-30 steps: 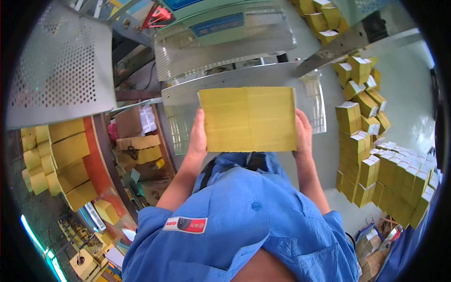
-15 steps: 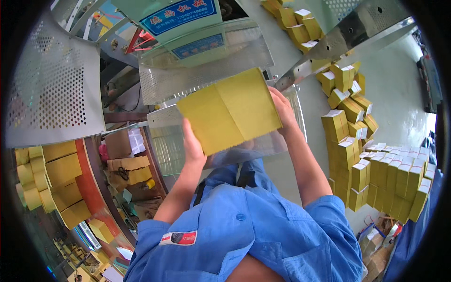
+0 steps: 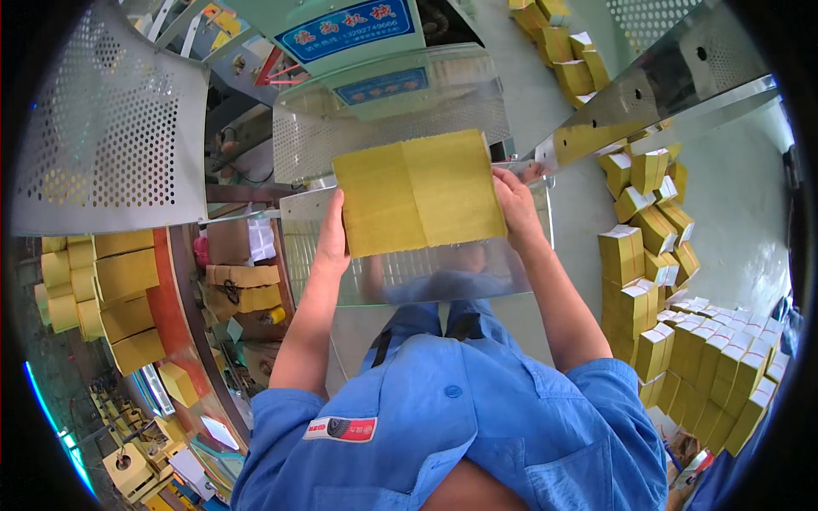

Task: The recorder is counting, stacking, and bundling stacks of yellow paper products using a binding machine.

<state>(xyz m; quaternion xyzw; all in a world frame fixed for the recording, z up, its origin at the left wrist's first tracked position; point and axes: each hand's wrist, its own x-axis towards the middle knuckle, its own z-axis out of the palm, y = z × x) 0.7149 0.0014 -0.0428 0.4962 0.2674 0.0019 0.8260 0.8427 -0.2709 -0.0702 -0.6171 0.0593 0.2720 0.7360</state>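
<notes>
a: since half a second ago the yellow sheet stack (image 3: 419,192) has climbed further up the view and tilted, its right side now higher than the left, and the machine housing with the blue plates has slid closer to the top centre.

b: who holds it, and how?

a: from my remote seat i see both hands clamped on it. my left hand (image 3: 331,243) grips the left edge, thumb behind and fingers hidden at the back; my right hand (image 3: 511,204) pinches the right edge near the upper corner. the stack sits flat and open toward me, just above the clear guard (image 3: 409,272) of the machine (image 3: 366,51), with the metal chute (image 3: 648,102) just beside its right side.

b: what worries you?

a: the tilt. i judge the loose sheets could fan out or slip from the lower left corner if my left grip relaxes. the right corner is also near the chute edge and could snag or crumple there.

b: counts?

a: one stack in hand, two hands on it, one guard, one chute. yellow boxes (image 3: 656,255) on the floor at right are too many to count exactly, dozens. more yellow bundles (image 3: 119,289) sit at left, roughly ten, partly blurred.
</notes>
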